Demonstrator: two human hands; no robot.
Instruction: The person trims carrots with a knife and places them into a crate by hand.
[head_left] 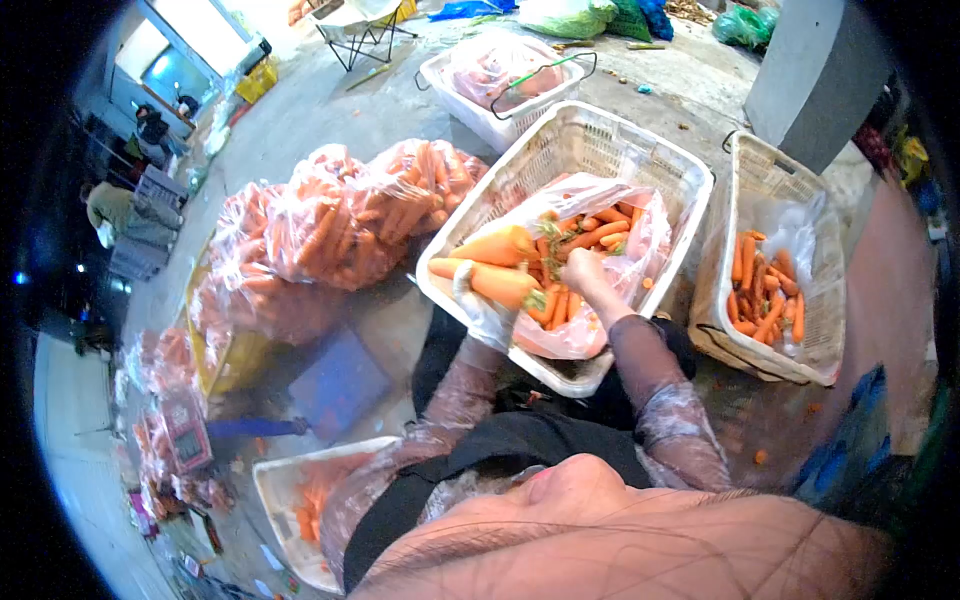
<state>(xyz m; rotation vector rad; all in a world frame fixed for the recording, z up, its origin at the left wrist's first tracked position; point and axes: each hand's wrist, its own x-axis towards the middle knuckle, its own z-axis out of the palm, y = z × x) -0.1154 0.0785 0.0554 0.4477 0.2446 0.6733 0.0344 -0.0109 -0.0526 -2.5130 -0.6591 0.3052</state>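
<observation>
Wrapped round a large carrot (482, 282) is my left hand (478, 308), in a whitish glove; a second big carrot (495, 246) lies just beyond it. My right hand (586, 272) reaches into an open plastic bag (652, 240) of carrots, its fingers curled downward. Whatever those fingers hold is hidden under the hand. The bag sits inside a white slatted crate (690, 185) in front of me. Smaller carrots (600, 236) with green stubs fill the bag around my right hand.
At the right stands another crate (810, 340) with loose carrots. Behind is a white crate (435, 72) holding a bag. Filled carrot bags (330, 220) pile up at the left, near a blue platform scale (340, 385). A pillar (815, 80) rises at the back right.
</observation>
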